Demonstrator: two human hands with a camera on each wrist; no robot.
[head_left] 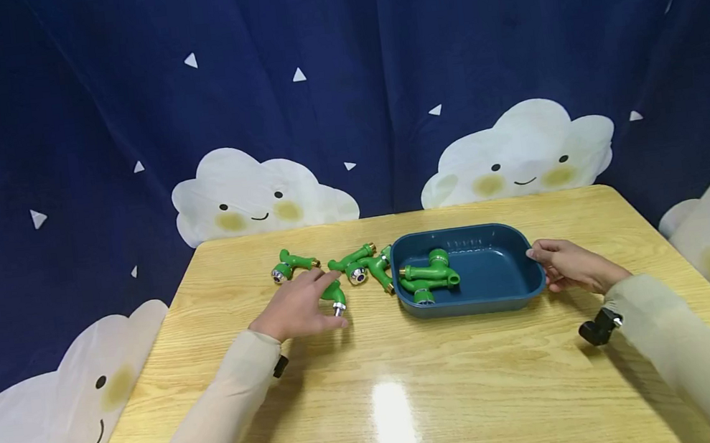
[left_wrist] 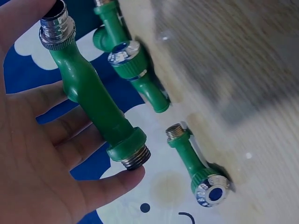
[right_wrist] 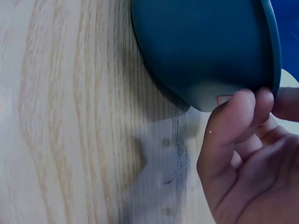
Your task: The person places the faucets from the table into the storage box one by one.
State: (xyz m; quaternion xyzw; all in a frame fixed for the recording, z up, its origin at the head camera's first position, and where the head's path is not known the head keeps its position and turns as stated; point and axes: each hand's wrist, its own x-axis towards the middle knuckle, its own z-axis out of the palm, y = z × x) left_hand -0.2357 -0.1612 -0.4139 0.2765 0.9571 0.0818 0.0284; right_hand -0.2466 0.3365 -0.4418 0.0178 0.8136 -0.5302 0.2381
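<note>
Over the left side of the table, my left hand (head_left: pixel 299 304) holds a green faucet (left_wrist: pixel 96 102) with a chrome spout and a threaded brass end. In the left wrist view the thumb touches the spout, one finger meets the threaded end, and other fingers lie behind the body. My right hand (head_left: pixel 570 265) pinches the right rim of a dark blue basin (head_left: pixel 497 275), thumb at the rim and fingers against the outer wall. Two green faucets (head_left: pixel 428 271) lie in the basin's left part.
Several more green faucets lie between the left hand and basin: one (head_left: pixel 297 260) at the far left, one (head_left: pixel 351 259) behind the hand, and another (head_left: pixel 379 269) against the basin's left wall. A blue curtain (head_left: pixel 341 93) with clouds hangs behind the wooden table (head_left: pixel 450 385).
</note>
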